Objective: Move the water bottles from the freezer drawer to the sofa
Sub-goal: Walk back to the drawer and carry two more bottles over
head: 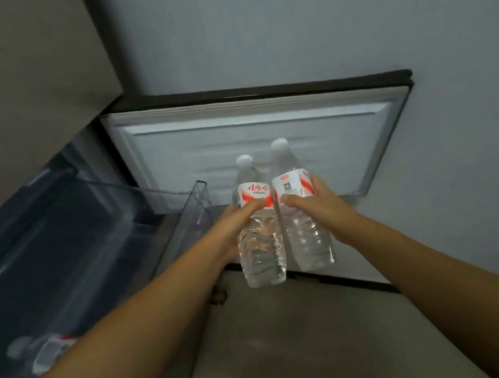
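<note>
Two clear water bottles with red-and-white labels and white caps are held side by side in front of me. My left hand (234, 224) grips the left bottle (261, 246) around its label. My right hand (321, 206) grips the right bottle (308, 235) the same way. Both bottles are upright, slightly tilted away, above the floor beside the open freezer door (232, 135). The pulled-out freezer drawer (51, 243) lies to the left. More bottles (43, 351) lie blurred in its near end, partly hidden by my left forearm.
The freezer door stands open against a grey wall (310, 11). A clear drawer front edge (192, 212) juts out just left of the bottles. The closed upper fridge door (6, 81) fills the top left. Pale floor (286, 349) lies below, with my feet at the bottom edge.
</note>
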### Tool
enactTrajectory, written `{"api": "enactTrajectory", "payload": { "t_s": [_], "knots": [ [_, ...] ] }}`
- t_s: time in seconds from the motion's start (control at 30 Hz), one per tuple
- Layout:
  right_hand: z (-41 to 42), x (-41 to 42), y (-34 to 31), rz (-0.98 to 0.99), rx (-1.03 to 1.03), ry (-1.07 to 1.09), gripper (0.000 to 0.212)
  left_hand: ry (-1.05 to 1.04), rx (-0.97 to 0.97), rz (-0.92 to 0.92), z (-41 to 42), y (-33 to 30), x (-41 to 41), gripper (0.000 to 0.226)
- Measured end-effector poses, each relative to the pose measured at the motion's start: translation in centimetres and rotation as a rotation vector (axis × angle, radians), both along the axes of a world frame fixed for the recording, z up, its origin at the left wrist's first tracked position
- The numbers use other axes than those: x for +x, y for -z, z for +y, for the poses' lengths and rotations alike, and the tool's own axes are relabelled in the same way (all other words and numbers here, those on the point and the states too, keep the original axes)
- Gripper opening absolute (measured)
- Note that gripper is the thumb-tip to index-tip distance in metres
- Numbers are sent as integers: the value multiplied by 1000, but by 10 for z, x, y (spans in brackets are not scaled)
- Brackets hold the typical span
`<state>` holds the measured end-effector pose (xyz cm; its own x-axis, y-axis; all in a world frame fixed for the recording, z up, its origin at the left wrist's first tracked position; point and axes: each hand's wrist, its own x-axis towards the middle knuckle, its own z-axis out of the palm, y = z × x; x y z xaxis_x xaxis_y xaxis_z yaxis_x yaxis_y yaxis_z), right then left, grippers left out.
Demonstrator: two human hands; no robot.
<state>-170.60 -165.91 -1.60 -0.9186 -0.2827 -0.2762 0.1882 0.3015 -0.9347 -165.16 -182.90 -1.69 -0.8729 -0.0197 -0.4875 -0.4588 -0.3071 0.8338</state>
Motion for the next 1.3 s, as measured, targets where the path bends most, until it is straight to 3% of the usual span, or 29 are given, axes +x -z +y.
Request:
{"api": "enactTrajectory", "payload": {
  "t_s": [0.13,0.3,0.6,1.0,1.13,1.3],
  "knots": [
    [75,22,31,79,107,130,61,80,-42,-63,60,30,-2,43],
    [174,63,70,41,252,307,76,191,-231,-66,137,67,14,42],
    [349,163,109,-21,266,521,68,337,-393,-116,296,104,65,60],
    [516,271,108,-129,392,975,82,742,-435,32,504,94,94,60],
    [562,304,112,-135,343,1133,84,889,-465,66,574,95,97,62],
    [619,340,107,-101,258,1294,80,1102,-425,124,666,94,98,48]
  ]
}}
